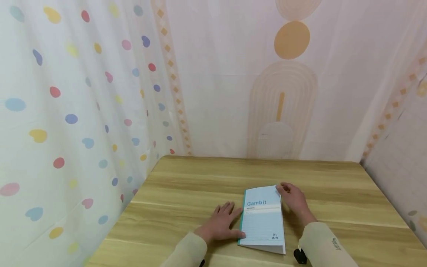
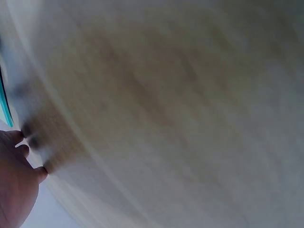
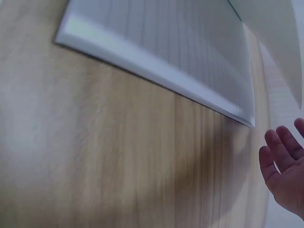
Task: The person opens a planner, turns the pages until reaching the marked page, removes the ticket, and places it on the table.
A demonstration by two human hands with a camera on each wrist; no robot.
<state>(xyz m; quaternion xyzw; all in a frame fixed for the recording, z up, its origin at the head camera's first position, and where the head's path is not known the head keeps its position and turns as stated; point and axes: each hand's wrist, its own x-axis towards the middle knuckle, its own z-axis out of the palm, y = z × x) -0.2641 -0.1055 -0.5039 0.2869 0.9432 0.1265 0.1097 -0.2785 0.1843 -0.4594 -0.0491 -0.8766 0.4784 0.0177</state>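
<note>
A light-blue notebook [image 1: 261, 218] with a teal spine and "Gambit" printed on it lies on the wooden table. Its front cover [image 3: 280, 38] is raised along the right side, baring a lined page [image 3: 180, 52] in the right wrist view. My left hand [image 1: 223, 224] spreads its fingers on the tabletop left of the spine, thumb touching the cover's lower left. With the thumb over the cover's top right corner, my right hand [image 1: 295, 200] pinches it; the contact is partly hidden. In the left wrist view, the left hand [image 2: 19, 175] shows only at the edge.
The wood-grain table [image 1: 186, 181] reaches back to a pale patterned curtain [image 1: 220, 92]. Another curtain with coloured dots [image 1: 83, 111] hangs along the left side, and a pale wall covering [image 1: 400, 148] stands on the right.
</note>
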